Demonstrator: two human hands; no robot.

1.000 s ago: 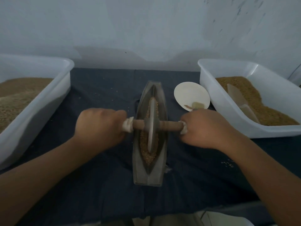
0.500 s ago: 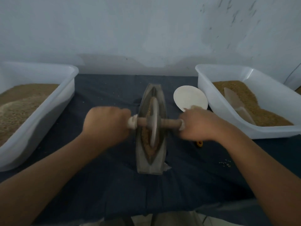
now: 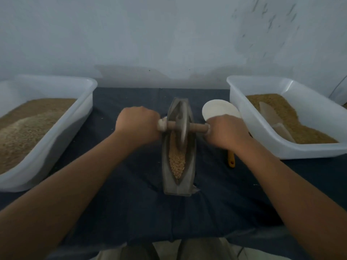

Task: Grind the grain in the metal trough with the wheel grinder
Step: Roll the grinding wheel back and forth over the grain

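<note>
The left hand (image 3: 138, 124) and right hand (image 3: 226, 133) are each gripping one end of the wheel grinder's (image 3: 181, 126) wooden axle, the disc sitting toward the far end of the metal trough (image 3: 166, 166) at mid-bench (image 3: 122, 212). Any uneven push is risking the disc tipping sideways, flinging grain (image 3: 176, 164) over the rim or sliding the trough. The trough is lying lengthwise, pointing away from the person, with the axle crossing it left to right

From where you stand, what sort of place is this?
Likely a small hand-milling workspace: a metal trough of grain with a wheel grinder on a dark cloth, between a left tub and a right tub, both holding grain.
</note>
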